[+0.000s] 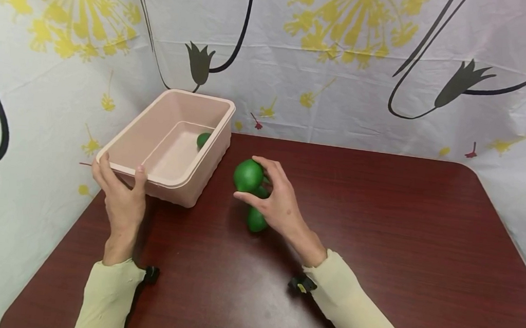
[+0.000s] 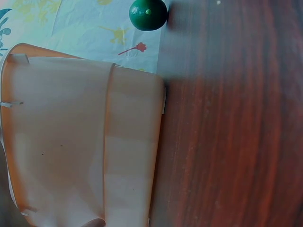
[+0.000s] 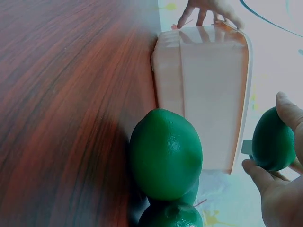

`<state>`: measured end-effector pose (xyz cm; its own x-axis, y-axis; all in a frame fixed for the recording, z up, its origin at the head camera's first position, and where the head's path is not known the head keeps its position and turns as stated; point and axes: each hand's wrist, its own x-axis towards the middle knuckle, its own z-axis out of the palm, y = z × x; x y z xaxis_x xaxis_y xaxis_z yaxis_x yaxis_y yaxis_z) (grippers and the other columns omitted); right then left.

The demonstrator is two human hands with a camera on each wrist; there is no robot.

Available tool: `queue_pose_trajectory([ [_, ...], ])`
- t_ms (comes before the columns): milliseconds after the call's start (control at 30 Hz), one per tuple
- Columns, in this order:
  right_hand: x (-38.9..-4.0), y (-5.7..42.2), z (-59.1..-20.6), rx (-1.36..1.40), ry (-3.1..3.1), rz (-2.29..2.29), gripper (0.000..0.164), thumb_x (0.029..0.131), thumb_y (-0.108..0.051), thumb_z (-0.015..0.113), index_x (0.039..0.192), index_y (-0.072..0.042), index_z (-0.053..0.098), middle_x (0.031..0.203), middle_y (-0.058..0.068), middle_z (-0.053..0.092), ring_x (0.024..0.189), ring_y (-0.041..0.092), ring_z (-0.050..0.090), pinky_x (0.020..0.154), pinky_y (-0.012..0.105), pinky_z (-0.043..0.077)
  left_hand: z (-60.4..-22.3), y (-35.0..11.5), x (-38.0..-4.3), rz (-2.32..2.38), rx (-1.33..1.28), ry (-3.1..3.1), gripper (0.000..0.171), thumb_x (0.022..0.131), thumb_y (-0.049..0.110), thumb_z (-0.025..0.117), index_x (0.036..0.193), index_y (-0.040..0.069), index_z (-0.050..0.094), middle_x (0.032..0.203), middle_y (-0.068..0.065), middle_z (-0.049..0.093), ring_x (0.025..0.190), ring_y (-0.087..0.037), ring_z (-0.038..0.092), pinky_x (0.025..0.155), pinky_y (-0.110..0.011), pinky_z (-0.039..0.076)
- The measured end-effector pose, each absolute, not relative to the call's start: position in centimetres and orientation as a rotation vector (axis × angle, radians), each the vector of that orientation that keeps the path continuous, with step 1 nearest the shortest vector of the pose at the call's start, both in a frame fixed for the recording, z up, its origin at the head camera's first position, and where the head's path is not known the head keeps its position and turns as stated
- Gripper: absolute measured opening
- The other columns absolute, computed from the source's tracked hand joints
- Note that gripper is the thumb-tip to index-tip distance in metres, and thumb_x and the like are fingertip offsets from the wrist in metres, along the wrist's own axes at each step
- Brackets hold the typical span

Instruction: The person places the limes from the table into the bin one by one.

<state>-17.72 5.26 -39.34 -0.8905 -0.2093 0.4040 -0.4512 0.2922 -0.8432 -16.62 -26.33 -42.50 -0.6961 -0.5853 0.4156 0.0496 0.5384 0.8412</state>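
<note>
Right hand is pinching one lime; three limes are lying nearby; spread left hand is touching one bin holding another lime.

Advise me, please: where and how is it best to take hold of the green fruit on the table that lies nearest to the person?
I would pinch the nearest green fruit across its rounded middle, coming from the near side and slightly above. It looks smooth and oval; the near side seems free, while other green fruit crowds the far side.
</note>
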Motion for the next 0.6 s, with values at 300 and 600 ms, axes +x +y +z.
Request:
queue_pose_trajectory([
  [300,-17.96,4.96,-39.47,0.616,-2.368,1.543,0.079,0.078,-0.023,0.092,0.147,-0.016,0.055,0.135,0.007,0.059,0.118,0.023,0.063,0.099,0.041,0.057,-42.45,-26.22,-16.59,-1.154,0.445,-2.088,0.082,0.093,0.055,0.059,0.164,0.031,0.025,0.173,0.003,0.014,0.108,-0.061,0.053,0.093,-0.074,0.038],
  [600,-17.97,4.51,-39.26,0.634,-2.373,1.59,0.079,0.08,-0.024,0.091,0.149,-0.019,0.053,0.139,0.004,0.057,0.115,0.022,0.062,0.1,0.047,0.057,-42.45,-26.12,-16.53,-1.144,0.432,-2.08,0.082,0.093,0.055,0.059,0.164,0.029,0.026,0.173,0.002,0.015,0.106,-0.06,0.053,0.091,-0.074,0.038],
])
